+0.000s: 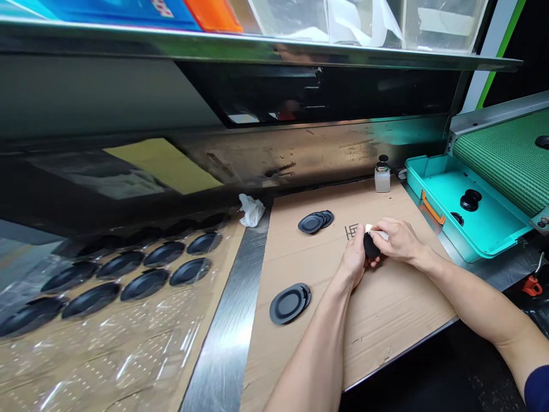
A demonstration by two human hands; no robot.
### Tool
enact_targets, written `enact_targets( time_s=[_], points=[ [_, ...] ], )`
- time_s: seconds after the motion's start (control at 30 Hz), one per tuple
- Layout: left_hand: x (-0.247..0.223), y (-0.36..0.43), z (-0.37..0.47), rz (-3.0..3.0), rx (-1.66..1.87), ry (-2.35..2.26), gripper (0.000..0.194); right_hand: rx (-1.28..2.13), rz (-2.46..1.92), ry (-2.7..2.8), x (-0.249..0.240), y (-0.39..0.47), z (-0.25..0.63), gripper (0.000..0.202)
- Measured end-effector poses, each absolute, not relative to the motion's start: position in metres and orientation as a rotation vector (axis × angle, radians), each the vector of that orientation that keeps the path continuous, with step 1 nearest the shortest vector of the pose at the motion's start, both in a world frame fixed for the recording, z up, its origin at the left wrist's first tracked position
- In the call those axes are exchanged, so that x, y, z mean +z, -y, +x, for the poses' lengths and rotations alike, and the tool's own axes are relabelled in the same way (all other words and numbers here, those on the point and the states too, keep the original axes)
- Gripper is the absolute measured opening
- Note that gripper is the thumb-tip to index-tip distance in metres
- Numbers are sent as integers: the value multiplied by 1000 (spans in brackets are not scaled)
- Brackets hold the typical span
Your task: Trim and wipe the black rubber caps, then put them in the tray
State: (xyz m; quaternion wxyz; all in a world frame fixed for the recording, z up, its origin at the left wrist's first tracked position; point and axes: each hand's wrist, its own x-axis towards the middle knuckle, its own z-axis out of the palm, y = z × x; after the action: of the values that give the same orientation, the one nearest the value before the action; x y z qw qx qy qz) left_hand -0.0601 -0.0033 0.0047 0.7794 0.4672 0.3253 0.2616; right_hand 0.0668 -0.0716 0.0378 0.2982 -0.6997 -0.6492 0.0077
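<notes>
Eight dark oval parts [144, 285] show plainly in the two nearer rows of the clear plastic tray [124, 349] on my left; the darker shapes behind them may be more parts or reflections, I can't tell. I judge those in the tray to be sorted, though nothing I see confirms whether they are finished or waiting.

One piece is in work: a black part [371, 246] held up over the cardboard sheet [386, 320] on the worktop [227, 332]. My left hand [354, 255] is closed around it, and my right hand [398, 237] pinches a small white wipe [381, 234] against it; how much of its surface has been dealt with is hidden by my fingers.

Two overlapping stacks, an upper stack [315, 222] and a lower stack [288, 303], lie apart on the cardboard, out of my grip. Near its far edge stands a pump bottle [382, 179]; to the right, a teal bin [493, 226] holds a few black round pieces [469, 201], so the work looks partway along.
</notes>
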Motion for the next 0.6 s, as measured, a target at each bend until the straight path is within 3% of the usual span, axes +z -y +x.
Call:
enact_targets(
  time_s=[0.6],
  points=[
    [4,10,-58,1104,624,-759,56,42,-1809,1793,40,70,72,17]
  ],
)
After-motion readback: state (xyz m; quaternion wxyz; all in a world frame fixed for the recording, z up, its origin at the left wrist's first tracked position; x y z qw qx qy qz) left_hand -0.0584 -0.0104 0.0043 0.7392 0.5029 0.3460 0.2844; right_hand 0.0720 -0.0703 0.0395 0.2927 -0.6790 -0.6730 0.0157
